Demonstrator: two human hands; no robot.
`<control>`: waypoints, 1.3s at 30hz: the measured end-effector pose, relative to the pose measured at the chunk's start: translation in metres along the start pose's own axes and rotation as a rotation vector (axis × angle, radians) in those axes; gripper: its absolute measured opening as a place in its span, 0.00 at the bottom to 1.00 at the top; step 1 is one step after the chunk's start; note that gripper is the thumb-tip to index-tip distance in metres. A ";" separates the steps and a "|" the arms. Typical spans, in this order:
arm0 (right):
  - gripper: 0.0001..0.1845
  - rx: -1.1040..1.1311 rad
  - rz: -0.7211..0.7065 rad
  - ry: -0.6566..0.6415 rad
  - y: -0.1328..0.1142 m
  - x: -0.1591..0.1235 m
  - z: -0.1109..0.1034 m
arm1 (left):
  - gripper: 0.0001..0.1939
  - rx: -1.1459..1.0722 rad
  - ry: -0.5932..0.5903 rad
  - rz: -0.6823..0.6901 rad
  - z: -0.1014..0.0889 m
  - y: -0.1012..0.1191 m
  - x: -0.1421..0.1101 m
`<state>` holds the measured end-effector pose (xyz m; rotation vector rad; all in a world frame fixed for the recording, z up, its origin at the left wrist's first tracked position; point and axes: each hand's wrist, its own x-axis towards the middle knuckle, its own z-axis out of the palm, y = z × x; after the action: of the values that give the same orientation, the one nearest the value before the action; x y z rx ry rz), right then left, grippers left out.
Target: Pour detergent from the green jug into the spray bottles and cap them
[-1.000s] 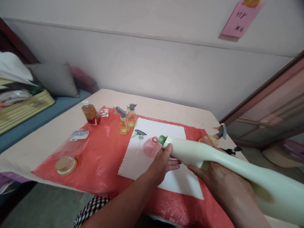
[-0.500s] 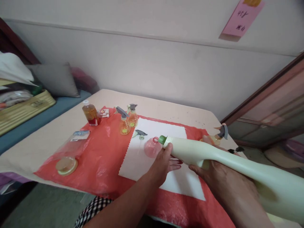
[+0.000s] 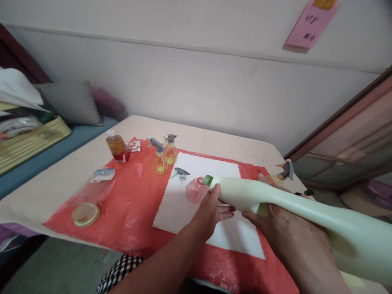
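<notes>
A large pale green plastic jug lies nearly level across the right side of the view, its green spout pointing left. My right hand is wrapped round its handle from below. My left hand holds the neck, thumb on the near side and fingers underneath. Right at the spout is the open mouth of a round pink clear bottle, which has no top on it. Whether liquid flows is too small to tell. A grey trigger spray head with its tube lies beside it on a white sheet.
Two orange spray bottles stand left of the sheet, another spray bottle at the right. An amber bottle, a clear packet and a round lidded container are farther left. Red plastic covers much of the table.
The jug and its green spout have shifted very slightly left, and the jug has turned a little. Both hands keep their hold; the pink bottle stays in place.
</notes>
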<state>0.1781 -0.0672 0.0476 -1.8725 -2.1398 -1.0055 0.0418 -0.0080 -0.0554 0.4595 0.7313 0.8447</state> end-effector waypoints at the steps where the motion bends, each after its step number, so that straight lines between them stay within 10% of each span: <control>1: 0.39 0.001 0.016 -0.012 -0.001 0.000 0.000 | 0.35 -0.001 0.000 0.000 0.000 0.000 0.000; 39: 0.28 0.100 0.013 0.016 -0.008 0.010 -0.016 | 0.35 -0.073 -0.016 -0.027 0.008 0.009 -0.008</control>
<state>0.1632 -0.0675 0.0621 -1.8242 -2.1245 -0.8905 0.0397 -0.0095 -0.0412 0.3895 0.6884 0.8394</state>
